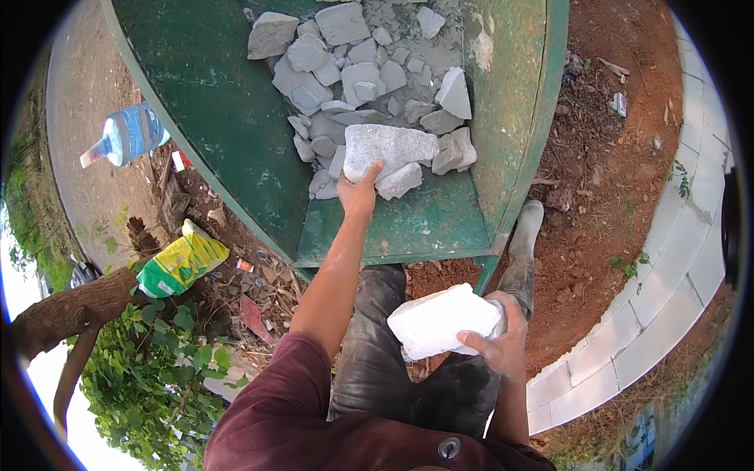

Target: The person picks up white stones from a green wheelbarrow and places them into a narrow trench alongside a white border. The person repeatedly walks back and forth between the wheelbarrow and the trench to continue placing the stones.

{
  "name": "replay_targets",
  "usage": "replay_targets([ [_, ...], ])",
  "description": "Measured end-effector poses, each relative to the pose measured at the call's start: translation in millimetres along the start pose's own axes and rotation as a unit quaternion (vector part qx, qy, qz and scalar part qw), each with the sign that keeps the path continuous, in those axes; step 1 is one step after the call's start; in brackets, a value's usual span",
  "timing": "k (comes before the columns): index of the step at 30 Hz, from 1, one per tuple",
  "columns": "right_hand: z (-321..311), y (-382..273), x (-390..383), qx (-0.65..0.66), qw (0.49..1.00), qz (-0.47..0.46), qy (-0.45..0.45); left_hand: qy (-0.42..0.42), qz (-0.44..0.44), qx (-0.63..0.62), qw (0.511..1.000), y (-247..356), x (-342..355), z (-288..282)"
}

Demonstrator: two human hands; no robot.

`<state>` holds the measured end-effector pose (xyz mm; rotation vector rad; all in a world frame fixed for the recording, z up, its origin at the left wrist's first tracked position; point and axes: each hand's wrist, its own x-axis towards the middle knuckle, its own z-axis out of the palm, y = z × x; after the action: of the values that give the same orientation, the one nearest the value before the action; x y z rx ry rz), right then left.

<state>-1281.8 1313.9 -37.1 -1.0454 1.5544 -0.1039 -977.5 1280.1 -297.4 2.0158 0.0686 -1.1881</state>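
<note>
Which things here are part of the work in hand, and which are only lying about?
In use:
left hand on a grey stone chunk
right hand holding a white stone block
rubble pile
green metal bin

Lying about:
water bottle
yellow-green sack
white kerb

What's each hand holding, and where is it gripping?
Left hand grips a grey stone chunk by its lower left corner; right hand holds a white block at its right end.

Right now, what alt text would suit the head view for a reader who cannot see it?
Seen from above, the left hand grips a grey rubble chunk at the pile in a green metal bin, while the right hand holds a white block near the waist. Red soil, litter and a curved pale kerb surround it.
</note>
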Motion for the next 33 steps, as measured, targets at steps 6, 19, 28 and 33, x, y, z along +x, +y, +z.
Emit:
replay_targets([
  [6, -14.1, -27.7, -46.3, 0.136, 0.989, 0.049, 0.034, -0.088, -0.018, -0.003, 0.996, 42.3, -76.2, -65.7],
  [19, 24.2, 0.0, -41.4, 0.165, 0.984, 0.058, 0.021, -0.163, -0.083, 0.149, 0.972, 9.0, 27.3, -90.6],
  [28, 18.8, 24.3, -32.0, 0.119, 0.987, 0.111, -0.002, 0.065, -0.098, 0.131, 0.984, -63.8, 94.0, -14.9],
  [33, 11.6, 37.3, -32.2, 0.155, 0.981, 0.118, 0.021, -0.051, -0.194, 0.031, 0.979, -28.9, 85.9, -15.5],
])
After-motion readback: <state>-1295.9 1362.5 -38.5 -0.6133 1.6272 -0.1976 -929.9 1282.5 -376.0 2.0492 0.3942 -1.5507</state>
